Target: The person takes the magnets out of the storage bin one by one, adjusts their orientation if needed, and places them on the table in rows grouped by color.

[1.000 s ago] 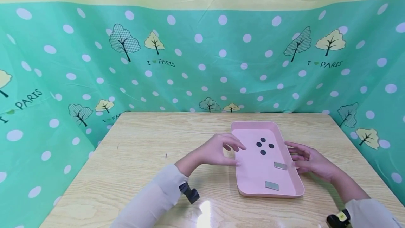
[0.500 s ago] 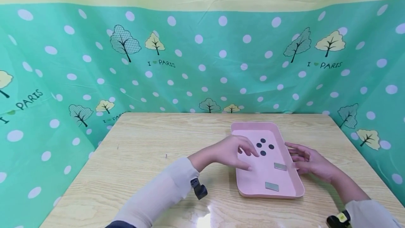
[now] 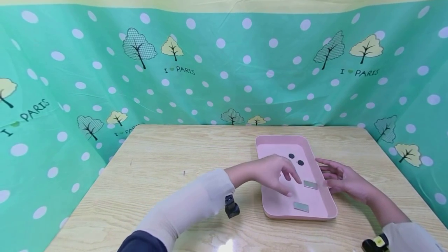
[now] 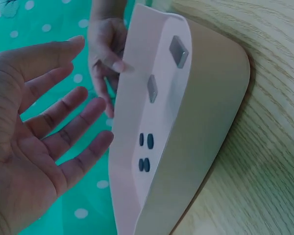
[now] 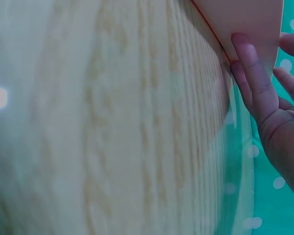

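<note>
A pink rectangular tray lies on the table, right of the middle. My left hand hovers over it with thumb and fingers spread, holding nothing. Near those fingers lies a grey flat rectangular piece; a second grey piece is closer to the tray's near end. Black round discs show beyond the hand, which hides part of the group; several discs appear in the left wrist view. On the right, my right hand rests its fingers against the tray's outer wall.
The wood-patterned table extends left of the tray, with a tiny dark mark on it. A green dotted curtain hangs behind and at both sides. Each wrist wears a small black camera.
My left hand has moved right, from the tray's left rim to above its middle, now covering some discs. The right hand, tray and grey pieces have stayed put.
</note>
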`<move>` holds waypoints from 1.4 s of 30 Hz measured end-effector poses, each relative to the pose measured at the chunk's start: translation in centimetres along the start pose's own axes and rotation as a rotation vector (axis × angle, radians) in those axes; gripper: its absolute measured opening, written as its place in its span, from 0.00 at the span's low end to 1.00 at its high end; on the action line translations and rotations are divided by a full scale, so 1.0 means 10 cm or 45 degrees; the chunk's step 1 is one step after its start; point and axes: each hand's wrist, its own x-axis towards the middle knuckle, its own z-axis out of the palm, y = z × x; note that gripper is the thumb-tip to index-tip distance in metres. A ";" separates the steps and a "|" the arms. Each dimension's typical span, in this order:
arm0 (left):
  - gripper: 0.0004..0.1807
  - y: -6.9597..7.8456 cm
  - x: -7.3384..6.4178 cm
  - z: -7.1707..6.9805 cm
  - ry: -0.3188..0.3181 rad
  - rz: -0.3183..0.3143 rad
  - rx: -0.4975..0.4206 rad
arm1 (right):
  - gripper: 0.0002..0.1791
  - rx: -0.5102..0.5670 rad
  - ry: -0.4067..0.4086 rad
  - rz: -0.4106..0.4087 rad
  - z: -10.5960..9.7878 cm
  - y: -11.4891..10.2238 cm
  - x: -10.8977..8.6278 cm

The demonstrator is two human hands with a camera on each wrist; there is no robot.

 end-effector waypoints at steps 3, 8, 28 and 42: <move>0.20 0.02 0.07 0.04 -0.065 -0.003 0.019 | 0.39 0.004 -0.008 -0.012 0.00 0.00 0.00; 0.19 0.03 0.18 0.10 -0.175 -0.016 0.037 | 0.39 0.016 -0.018 -0.017 0.00 0.00 0.00; 0.27 -0.09 0.66 0.32 -0.482 -0.124 -0.143 | 0.39 -0.009 -0.007 -0.027 0.00 0.00 -0.01; 0.29 -0.12 0.82 0.44 -0.595 -0.187 -0.019 | 0.39 0.004 -0.007 -0.040 -0.01 0.03 0.00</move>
